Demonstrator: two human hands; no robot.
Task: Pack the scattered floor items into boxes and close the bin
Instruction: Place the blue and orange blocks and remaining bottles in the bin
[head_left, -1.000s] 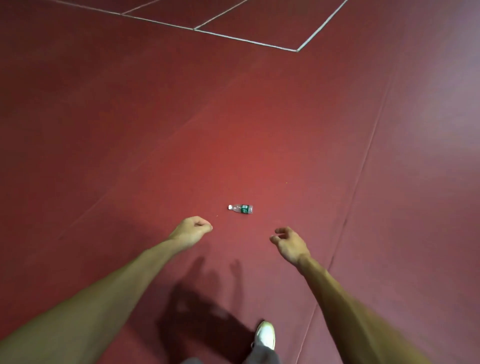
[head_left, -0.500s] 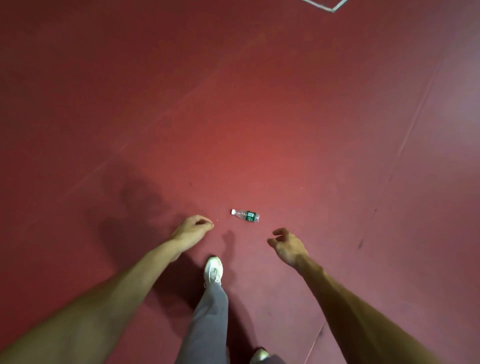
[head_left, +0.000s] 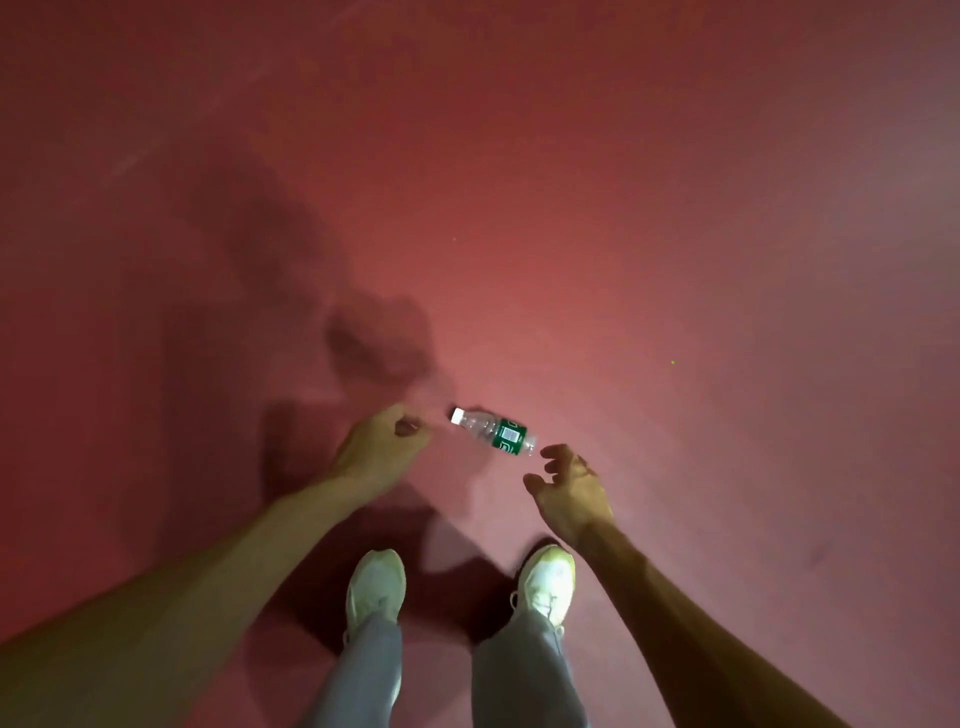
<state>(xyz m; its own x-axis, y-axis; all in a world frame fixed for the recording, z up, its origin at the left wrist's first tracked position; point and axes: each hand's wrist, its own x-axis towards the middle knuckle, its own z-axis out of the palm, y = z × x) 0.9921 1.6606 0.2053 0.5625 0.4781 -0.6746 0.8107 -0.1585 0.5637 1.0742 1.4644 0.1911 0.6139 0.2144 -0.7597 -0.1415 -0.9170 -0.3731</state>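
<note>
A small clear plastic bottle (head_left: 493, 431) with a white cap and a green label lies on its side on the red floor, cap pointing left. My left hand (head_left: 376, 451) hovers just left of the cap with its fingers loosely curled and nothing in it. My right hand (head_left: 569, 488) hangs just below and right of the bottle's base, fingers relaxed and slightly bent, also holding nothing. Neither hand touches the bottle. No box or bin is in view.
My two feet in white shoes (head_left: 375, 587) (head_left: 546, 581) stand on the red floor (head_left: 623, 208) just behind the bottle, with grey trouser legs below. My shadow falls to the left and ahead. A tiny speck (head_left: 672, 362) lies to the right.
I have walked up to the bottle, so it now looks larger and lies right between my hands. Both feet now stand side by side. The white floor lines have left the view.
</note>
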